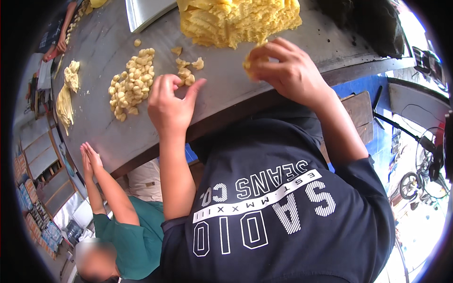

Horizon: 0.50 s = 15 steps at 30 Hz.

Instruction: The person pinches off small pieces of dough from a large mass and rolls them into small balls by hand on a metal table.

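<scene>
My left hand (pixel 169 104) hovers over the metal table with its thumb and curled fingers apart, nothing visible between them. Beyond its fingertips lie several small torn dough pieces (pixel 183 70). To its left is a heap of small pale dough balls (pixel 133 81). My right hand (pixel 293 70) closes its fingers around a lump of yellow dough (pixel 247 65), partly hidden by the fingers. Just past that hand sits a large block of crumbly yellow dough (pixel 236 26) at the far side.
A metal tray (pixel 148 13) stands at the far left of the block, and a dark bag-like bundle (pixel 365 23) at the far right. Stretchy dough (pixel 65 104) lies on the table (pixel 217 101) at left. A co-worker in green (pixel 139 231) presses both palms together nearby; another person's hand (pixel 61 43) shows far left.
</scene>
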{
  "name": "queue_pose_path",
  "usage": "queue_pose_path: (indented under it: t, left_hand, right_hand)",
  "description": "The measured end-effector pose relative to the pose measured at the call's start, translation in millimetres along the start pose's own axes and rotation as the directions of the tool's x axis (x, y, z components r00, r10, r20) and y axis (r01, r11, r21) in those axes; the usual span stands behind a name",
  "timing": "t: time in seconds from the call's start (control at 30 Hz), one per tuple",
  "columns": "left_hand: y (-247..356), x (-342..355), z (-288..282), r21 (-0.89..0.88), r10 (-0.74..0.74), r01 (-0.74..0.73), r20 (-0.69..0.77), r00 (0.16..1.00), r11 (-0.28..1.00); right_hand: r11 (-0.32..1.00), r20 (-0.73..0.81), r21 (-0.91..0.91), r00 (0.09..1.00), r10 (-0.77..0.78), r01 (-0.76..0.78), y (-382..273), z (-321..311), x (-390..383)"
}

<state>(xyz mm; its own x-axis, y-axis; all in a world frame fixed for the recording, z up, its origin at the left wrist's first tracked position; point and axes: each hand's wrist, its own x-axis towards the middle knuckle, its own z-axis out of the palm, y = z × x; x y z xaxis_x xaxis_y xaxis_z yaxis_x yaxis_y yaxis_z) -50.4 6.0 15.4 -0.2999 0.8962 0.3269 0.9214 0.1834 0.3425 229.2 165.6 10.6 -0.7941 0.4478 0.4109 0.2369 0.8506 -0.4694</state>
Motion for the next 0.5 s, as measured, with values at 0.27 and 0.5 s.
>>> queue_pose_path:
  t: [0.27,0.5]
  left_hand:
    - [-1.4,-60.1,-7.2,-0.469,-0.228,0.256,0.118,0.967,0.845]
    - [-10.9,-64.5,7.1,-0.133,0.088,-0.079,0.063,0.994,0.988]
  right_hand:
    - [0.980,-0.054,-0.174,0.995,0.084,-0.093,5.8,0.0,-12.8]
    - [0.988,-0.164,-0.083,0.980,0.116,-0.130,-6.1,16.5,-1.0]
